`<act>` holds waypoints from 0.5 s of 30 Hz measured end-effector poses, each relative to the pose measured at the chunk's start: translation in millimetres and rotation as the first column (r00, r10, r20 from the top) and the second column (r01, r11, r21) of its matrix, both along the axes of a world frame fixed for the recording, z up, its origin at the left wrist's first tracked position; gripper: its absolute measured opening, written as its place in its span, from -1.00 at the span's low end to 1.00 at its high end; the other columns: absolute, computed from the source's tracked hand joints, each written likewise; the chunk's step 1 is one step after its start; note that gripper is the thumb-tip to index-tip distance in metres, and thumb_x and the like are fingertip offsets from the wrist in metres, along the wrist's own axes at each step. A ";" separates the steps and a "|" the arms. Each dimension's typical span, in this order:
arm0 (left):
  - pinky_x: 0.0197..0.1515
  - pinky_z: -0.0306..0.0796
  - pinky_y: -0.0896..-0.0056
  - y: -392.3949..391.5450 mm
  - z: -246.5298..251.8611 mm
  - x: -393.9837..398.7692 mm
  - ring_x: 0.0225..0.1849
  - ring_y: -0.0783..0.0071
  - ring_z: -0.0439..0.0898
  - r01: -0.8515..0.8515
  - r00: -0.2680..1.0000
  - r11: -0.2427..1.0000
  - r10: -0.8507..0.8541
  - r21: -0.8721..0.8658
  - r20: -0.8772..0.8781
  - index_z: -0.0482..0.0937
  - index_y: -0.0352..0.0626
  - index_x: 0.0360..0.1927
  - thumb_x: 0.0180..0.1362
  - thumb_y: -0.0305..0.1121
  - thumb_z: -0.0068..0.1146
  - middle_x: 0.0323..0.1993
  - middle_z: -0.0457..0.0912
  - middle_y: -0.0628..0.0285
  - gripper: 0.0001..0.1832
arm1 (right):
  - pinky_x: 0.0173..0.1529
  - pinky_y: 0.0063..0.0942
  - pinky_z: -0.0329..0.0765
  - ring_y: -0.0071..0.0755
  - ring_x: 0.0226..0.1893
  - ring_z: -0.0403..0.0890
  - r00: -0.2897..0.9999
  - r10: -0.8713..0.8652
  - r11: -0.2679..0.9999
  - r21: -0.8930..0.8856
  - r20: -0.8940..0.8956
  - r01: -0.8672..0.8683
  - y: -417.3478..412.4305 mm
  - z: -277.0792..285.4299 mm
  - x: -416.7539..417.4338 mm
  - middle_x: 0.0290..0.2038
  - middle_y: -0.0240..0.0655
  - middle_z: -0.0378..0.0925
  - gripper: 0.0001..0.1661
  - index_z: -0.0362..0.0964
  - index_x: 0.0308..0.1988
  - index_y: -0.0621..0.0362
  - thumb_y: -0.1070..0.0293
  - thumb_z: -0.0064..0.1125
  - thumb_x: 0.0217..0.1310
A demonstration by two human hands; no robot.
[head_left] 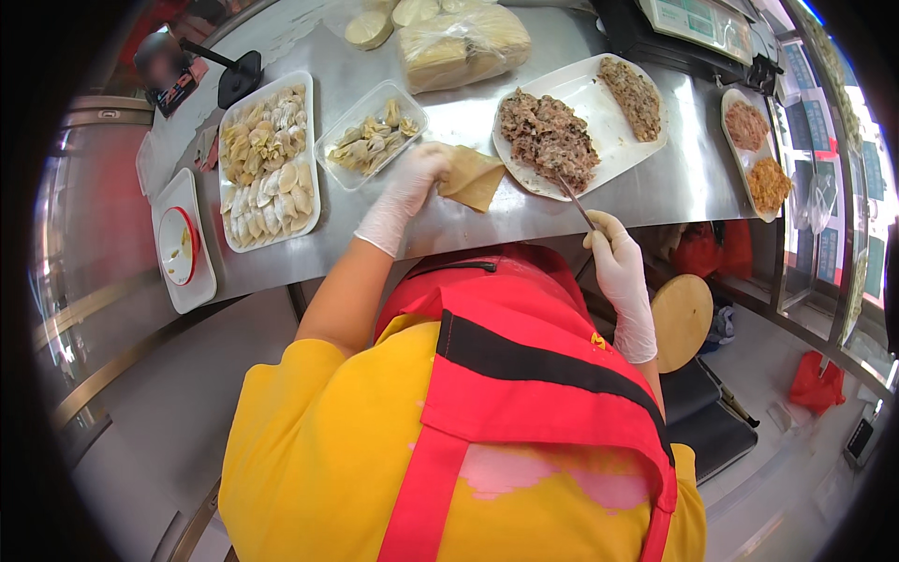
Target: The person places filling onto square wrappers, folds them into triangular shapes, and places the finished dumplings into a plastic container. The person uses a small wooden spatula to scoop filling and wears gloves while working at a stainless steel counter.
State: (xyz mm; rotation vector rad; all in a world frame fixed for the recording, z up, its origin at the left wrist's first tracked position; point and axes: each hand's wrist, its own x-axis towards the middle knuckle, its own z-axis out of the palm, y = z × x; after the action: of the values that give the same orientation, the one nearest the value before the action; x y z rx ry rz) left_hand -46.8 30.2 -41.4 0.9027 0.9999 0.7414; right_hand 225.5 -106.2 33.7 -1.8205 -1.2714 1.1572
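Note:
My left hand (423,174), in a white disposable glove, holds a stack of square dough wrappers (472,177) above the steel counter's front part. My gloved right hand (614,256) grips a thin stick-like utensil (577,204), whose far tip touches the minced meat filling (551,137). That filling lies in a large mound on a white tray (618,158), with a smaller portion of filling (630,98) at the tray's far right. Left of my left hand stands a clear plastic container (346,184) with several folded wontons (372,144) in it.
A white tray (313,179) carries rows of dumplings and wontons. Farther left, a red-rimmed bowl (175,246) sits on another tray (200,291). Bagged wrappers (467,46) lie at the back, a phone stand (239,77) back left, a scale (695,28) back right, and a filling tray (750,156) far right.

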 end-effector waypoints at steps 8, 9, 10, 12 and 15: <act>-0.23 0.32 0.63 -17.6 -5.0 -2.7 -0.30 0.64 0.41 0.112 0.982 0.966 -0.071 0.232 -0.176 0.46 -0.18 -0.43 -0.01 -0.53 -0.02 -0.35 0.48 0.37 -0.95 | -0.09 -0.22 0.46 0.06 -0.21 0.55 0.943 0.185 0.938 0.238 0.278 -0.254 39.2 -8.5 -51.3 -0.26 0.01 0.54 -0.65 0.42 -0.03 0.15 0.41 -0.11 0.19; -0.23 0.32 0.63 -19.5 -4.1 -0.4 -0.29 0.64 0.41 0.120 0.978 0.944 -0.058 0.307 -0.202 0.46 -0.18 -0.42 -0.01 -0.53 -0.02 -0.34 0.48 0.36 -0.93 | -0.10 -0.18 0.46 0.07 -0.21 0.55 0.917 0.212 0.941 0.180 0.338 -0.285 45.0 -13.2 -56.2 -0.26 0.01 0.54 -0.65 0.43 -0.04 0.13 0.39 -0.13 0.18; -0.20 0.33 0.63 -22.6 -17.1 -3.3 -0.28 0.60 0.45 -0.012 0.990 0.986 0.035 0.167 -0.135 0.47 -0.19 -0.37 -0.02 -0.54 -0.06 -0.28 0.51 0.30 -0.88 | -0.11 -0.17 0.46 0.07 -0.21 0.55 0.899 0.253 0.934 0.151 0.357 -0.322 49.5 -19.0 -59.6 -0.27 0.00 0.54 -0.64 0.43 -0.04 0.12 0.38 -0.14 0.18; -0.18 0.35 0.58 -23.3 -31.0 -22.4 -0.28 0.57 0.45 -0.136 0.990 0.988 0.133 0.071 0.053 0.43 -0.21 -0.41 -0.02 -0.54 -0.08 -0.32 0.49 0.27 -0.92 | -0.12 -0.13 0.46 0.06 -0.22 0.55 0.858 0.335 0.914 0.088 0.388 -0.397 54.9 -28.0 -65.0 -0.28 -0.01 0.54 -0.63 0.44 -0.04 0.09 0.37 -0.15 0.16; 0.13 0.31 0.27 -22.3 -31.5 -35.1 -0.02 0.26 0.48 -0.307 0.756 0.938 0.343 -0.162 0.558 0.43 -0.28 -0.14 -0.04 -0.50 -0.13 -0.09 0.50 0.09 -0.67 | -0.10 -0.14 0.47 0.03 -0.22 0.56 0.789 0.402 0.909 -0.099 0.465 -0.405 52.7 -24.1 -69.3 -0.30 -0.04 0.55 -0.61 0.44 -0.03 0.07 0.37 -0.14 0.14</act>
State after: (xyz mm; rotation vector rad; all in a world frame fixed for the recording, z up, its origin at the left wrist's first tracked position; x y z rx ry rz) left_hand -81.9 8.0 -72.9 0.3920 0.6223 1.1929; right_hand 156.2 -53.5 9.6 -1.9565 -2.0302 0.9268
